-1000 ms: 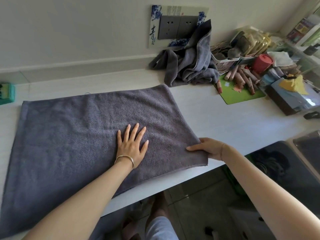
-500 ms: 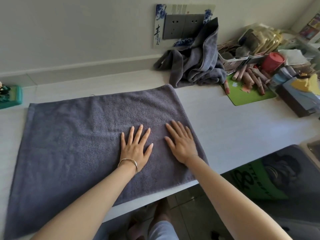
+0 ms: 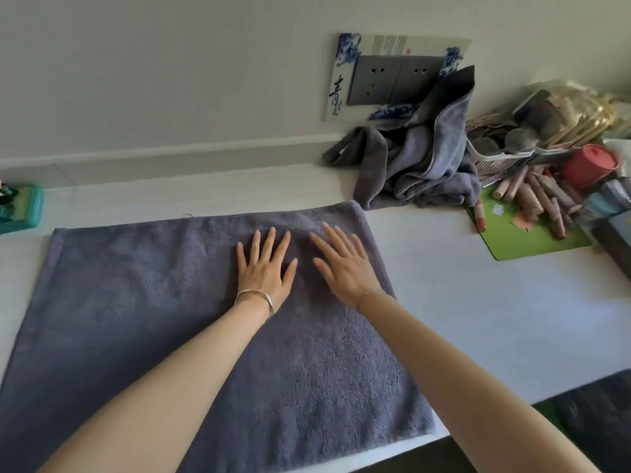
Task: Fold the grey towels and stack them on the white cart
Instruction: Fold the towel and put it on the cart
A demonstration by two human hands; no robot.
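Note:
A grey towel (image 3: 129, 302) lies spread flat on the white tabletop (image 3: 495, 319). My left hand (image 3: 264, 268), with a silver bangle on the wrist, rests palm down on the towel's far right part, fingers apart. Beside it my right hand (image 3: 345, 264) also lies flat on the towel with spread fingers, close to the right edge. Neither hand holds anything. A second grey towel (image 3: 423, 162) sits crumpled in a heap against the wall under the sockets. The white cart is not in view.
A green mat (image 3: 526, 240) with several pink sticks, a red cup (image 3: 587, 163), a basket and boxes crowd the far right. A teal box (image 3: 20, 208) stands at the far left. Grey wall sockets (image 3: 392, 80) are behind the heap.
My right hand let go of the towel's near right corner and laid itself flat next to the left. Both hands have since slid away from me toward the towel's far edge.

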